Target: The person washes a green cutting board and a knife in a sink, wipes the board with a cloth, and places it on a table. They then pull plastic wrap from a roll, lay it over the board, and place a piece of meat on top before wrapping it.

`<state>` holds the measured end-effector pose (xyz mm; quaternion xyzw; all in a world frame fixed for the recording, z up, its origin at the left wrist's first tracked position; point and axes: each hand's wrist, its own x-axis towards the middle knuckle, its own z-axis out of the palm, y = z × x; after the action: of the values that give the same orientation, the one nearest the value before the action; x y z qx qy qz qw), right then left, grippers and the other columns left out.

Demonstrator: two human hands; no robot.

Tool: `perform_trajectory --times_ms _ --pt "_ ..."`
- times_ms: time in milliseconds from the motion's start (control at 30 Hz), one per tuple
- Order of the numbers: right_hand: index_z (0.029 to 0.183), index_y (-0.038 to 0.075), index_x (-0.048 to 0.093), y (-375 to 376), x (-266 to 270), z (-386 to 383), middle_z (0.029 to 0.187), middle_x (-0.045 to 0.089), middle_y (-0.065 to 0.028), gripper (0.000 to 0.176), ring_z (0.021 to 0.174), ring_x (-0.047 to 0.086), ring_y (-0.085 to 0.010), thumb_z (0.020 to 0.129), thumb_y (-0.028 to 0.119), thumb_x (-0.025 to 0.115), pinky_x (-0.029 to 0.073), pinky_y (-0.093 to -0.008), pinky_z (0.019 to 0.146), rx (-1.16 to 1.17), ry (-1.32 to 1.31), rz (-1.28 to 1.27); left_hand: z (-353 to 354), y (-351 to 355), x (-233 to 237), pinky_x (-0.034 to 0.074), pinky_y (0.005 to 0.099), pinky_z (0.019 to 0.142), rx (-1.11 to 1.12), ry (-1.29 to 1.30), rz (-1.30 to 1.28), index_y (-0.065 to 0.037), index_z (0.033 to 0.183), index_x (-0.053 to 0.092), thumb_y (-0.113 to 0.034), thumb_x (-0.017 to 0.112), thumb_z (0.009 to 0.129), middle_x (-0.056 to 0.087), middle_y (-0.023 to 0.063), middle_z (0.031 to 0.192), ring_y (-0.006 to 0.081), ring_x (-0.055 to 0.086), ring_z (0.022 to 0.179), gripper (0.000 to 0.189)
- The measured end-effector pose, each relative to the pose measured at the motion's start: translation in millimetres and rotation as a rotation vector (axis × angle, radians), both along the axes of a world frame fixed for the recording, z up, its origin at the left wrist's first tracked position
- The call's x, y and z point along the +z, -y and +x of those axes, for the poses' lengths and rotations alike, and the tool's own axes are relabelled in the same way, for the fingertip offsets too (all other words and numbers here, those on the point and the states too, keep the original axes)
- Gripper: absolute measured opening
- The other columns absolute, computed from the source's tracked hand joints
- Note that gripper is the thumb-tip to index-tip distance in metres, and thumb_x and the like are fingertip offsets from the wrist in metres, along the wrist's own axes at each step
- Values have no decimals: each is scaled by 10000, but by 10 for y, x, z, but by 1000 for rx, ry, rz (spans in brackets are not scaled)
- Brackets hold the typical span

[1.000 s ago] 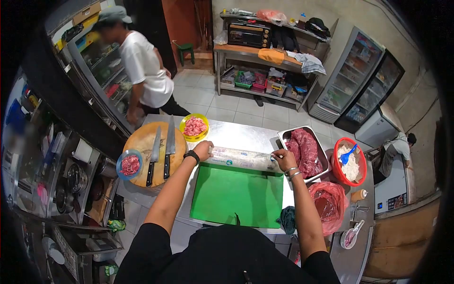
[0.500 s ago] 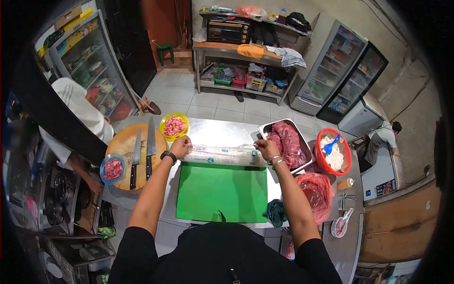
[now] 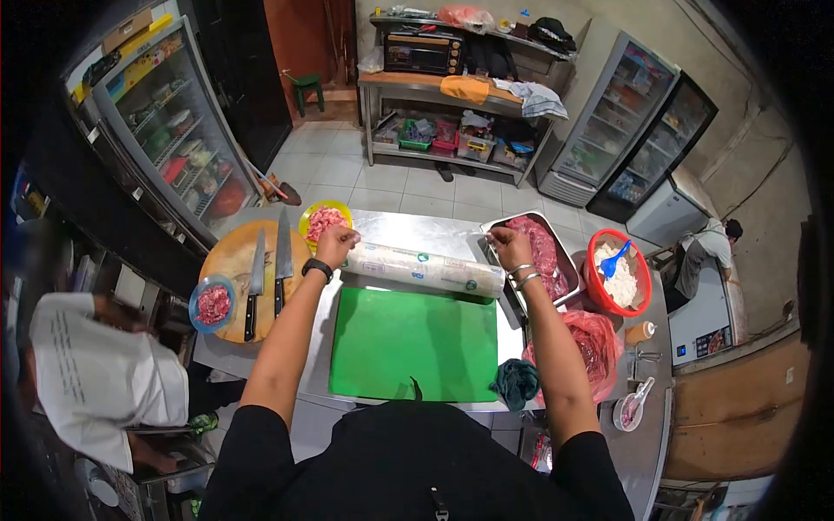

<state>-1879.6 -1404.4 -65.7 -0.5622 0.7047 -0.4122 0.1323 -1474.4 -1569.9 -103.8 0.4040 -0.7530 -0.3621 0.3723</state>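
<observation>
A printed roll of plastic film [image 3: 423, 268] lies slanting across the metal table, just beyond the green cutting board [image 3: 413, 343]. My left hand [image 3: 337, 245] is closed in a pinch on the film's loose edge, above the roll's left end. On the other side my right hand [image 3: 511, 248] pinches the same edge, in front of the metal tray [image 3: 569, 265] of large meat pieces [image 3: 540, 252]. Thin clear film shows faintly between both hands. Beyond my left hand stands a yellow bowl of cut meat [image 3: 325, 220].
Two knives [image 3: 282, 256] and a blue bowl of meat [image 3: 213, 304] rest on a round wooden board [image 3: 228, 256]. At right are a red basin [image 3: 638, 306] of white food, a red plastic bag [image 3: 593, 347] and a dark cloth [image 3: 515, 384]. Co-workers [image 3: 113, 373] stand left and far right.
Both hands have risen slightly away from the roll, drawing film up. The roll now lies tilted, its right end nearer me. The co-worker at left has moved closer and bent down.
</observation>
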Motion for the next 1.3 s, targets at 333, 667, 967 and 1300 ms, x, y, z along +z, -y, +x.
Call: perform_trajectory --times_ms 333,667,967,1300 --pt "959 11 716 122 1055 -75 771 720 -77 126 648 655 -97 872 98 688 505 -266 594 8 -98 -239 18 34 963 476 242 580 36 -216 -74 29 901 704 -113 721 856 666 28 707 82 595 625 150" --pt "1005 8 710 -236 1723 -8 807 727 -83 148 707 672 -99 886 90 675 521 -244 644 55 35 -296 266 -345 1698 471 231 714 -52 -173 -261 39 936 686 -29 683 868 645 50 856 97 593 797 96" --pt "959 55 716 -2105 1507 650 825 683 -131 191 759 670 -269 787 -6 659 519 -359 676 405 -94 300 1027 -1810 1344 501 352 851 -474 148 104 0 921 666 -19 671 828 694 120 973 252 650 969 94" --pt "927 120 730 -3102 -538 1442 885 622 -65 166 896 608 -278 777 78 671 507 -384 769 250 -130 313 1247 -2705 -280 497 419 880 -475 438 -186 -33 912 646 61 647 726 613 106 956 313 593 1006 208"
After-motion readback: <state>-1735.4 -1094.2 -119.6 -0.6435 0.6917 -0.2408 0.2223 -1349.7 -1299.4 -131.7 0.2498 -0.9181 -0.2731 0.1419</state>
